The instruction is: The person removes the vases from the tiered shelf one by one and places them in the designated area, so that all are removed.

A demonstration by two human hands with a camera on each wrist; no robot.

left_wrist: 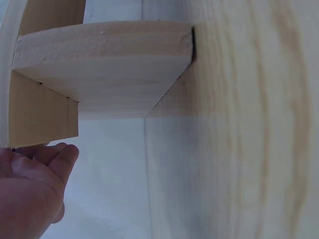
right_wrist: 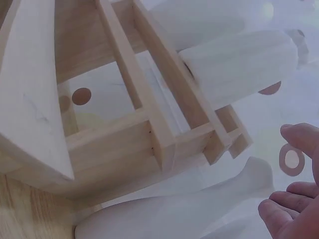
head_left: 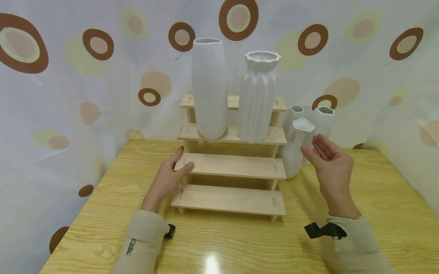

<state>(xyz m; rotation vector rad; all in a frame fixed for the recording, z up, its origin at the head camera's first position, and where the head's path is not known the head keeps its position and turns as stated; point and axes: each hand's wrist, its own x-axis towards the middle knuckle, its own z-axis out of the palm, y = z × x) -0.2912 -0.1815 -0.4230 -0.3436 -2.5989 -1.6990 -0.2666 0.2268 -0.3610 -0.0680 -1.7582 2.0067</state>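
On the wooden table [head_left: 99, 222], right of the stepped wooden shelf [head_left: 229, 167]: small white vase [head_left: 294, 150], untouched. Right hand [head_left: 331, 165] just beside it, fingers [head_left: 323, 143] straight and loosely spread. Left hand [head_left: 170, 173] resting on the shelf's second step, fingers relaxed. Higher up, tall smooth vase [head_left: 209, 89], ribbed vase [head_left: 258, 97].

My left wrist view is mostly blurry wood grain — my left hand [left_wrist: 27, 191] is cut off by the bottom-left corner, so only the palm and a couple of fingertips show. My right hand [right_wrist: 294, 199] is chopped by the right edge of its wrist view too, just fingertips. In the head view, the two small vases [head_left: 324, 117] at the back sit partly behind the curvy vase [head_left: 296, 150] and my right hand [head_left: 333, 169] — can't see their bases. The black clips at my cuffs are too small to make out.
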